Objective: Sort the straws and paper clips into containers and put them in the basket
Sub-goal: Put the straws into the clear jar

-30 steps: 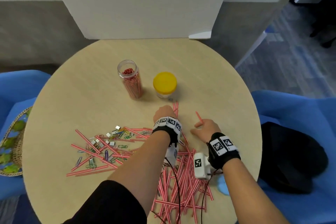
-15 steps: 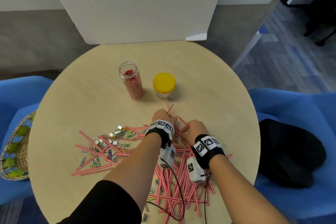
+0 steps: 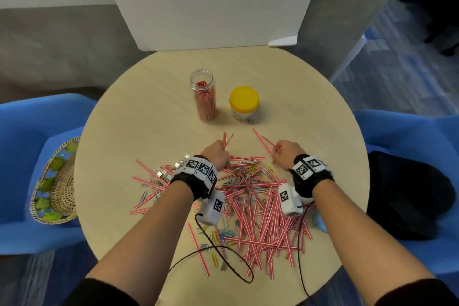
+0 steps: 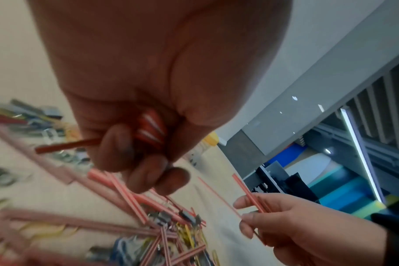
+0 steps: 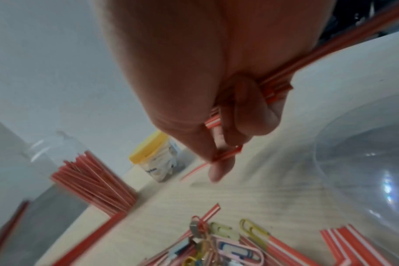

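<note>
Above a round table (image 3: 310, 112) strewn with paper clips (image 3: 258, 169), left hand (image 3: 216, 154) and right hand (image 3: 288, 153) each grip red-striped straws (image 3: 263, 140) in curled fingers.

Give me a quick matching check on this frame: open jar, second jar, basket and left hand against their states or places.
Things:
1. clear jar
2. short jar
3. basket
4. left hand

States:
A. on the blue chair beside the table
B. capped with a yellow lid
C. open, holding straws upright
D. gripping a few straws

Pairs: 1-C, 2-B, 3-A, 4-D
</note>
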Motion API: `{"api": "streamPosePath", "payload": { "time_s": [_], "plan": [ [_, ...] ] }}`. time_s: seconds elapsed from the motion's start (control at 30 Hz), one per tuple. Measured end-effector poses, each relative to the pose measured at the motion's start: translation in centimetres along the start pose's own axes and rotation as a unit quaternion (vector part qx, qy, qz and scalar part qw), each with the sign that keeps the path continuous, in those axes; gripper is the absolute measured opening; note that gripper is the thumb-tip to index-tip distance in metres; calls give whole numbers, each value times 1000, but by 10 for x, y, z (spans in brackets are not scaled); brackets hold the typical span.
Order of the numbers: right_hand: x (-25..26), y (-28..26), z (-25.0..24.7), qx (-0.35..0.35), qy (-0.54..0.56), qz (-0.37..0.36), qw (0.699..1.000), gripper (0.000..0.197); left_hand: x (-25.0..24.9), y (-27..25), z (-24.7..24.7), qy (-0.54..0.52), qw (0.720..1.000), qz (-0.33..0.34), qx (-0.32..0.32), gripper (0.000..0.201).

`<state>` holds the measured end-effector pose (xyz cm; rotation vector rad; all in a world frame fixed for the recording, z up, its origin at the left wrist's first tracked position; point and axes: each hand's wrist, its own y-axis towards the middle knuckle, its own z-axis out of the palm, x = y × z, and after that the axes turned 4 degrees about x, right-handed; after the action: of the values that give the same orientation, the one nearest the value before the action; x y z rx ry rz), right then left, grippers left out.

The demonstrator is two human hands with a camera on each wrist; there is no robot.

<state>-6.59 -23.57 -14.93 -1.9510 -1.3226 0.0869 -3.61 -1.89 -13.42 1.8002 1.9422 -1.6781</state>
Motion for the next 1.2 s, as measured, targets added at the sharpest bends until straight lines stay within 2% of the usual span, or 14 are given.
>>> {"api": "streamPosePath", "payload": {
  "time_s": [0.07,0.13,0.2,0.23,0.3,0.37,0.47,0.6,0.67,0.77,0.87,1.03,1.1,1.2],
  "plan": [
    [-5,-6,-3,-7,65,11,998,19,11,-10,3,-3,999,-6,51,31],
    [-4,-18,-5,-4,98,9,995,24,23,-15,12,8,997,-13,75,28],
    [-1,-35,-2,31,122,24,992,22,30,-20,25,51,994,-32,92,18],
    [1,-43,1,55,112,44,991,33,32,-23,31,88,989,-46,107,19],
    [2,-56,11,98,19,92,991,52,35,-30,43,157,977,-72,129,31],
    [-2,-66,26,125,-73,120,982,51,37,-37,56,218,966,-73,115,39],
    [-7,-85,50,109,-149,120,975,46,38,-45,76,294,949,-71,91,49],
    [-11,-90,73,75,-181,109,974,55,38,-49,95,354,930,-74,66,54],
    [-12,-83,79,63,-163,107,979,52,36,-49,100,356,929,-78,70,51],
    [-13,-81,77,57,-115,109,986,39,36,-47,102,330,939,-77,68,26],
    [-22,-80,77,85,-145,86,982,44,35,-46,98,322,942,-52,82,16],
    [-14,-73,53,99,-67,111,987,29,31,-39,84,284,954,-52,79,37],
    [-14,-69,47,112,-40,102,988,41,30,-36,74,260,960,-56,83,41],
    [-16,-66,44,107,29,78,991,46,24,-32,57,243,965,-47,89,31]
  ]
}}
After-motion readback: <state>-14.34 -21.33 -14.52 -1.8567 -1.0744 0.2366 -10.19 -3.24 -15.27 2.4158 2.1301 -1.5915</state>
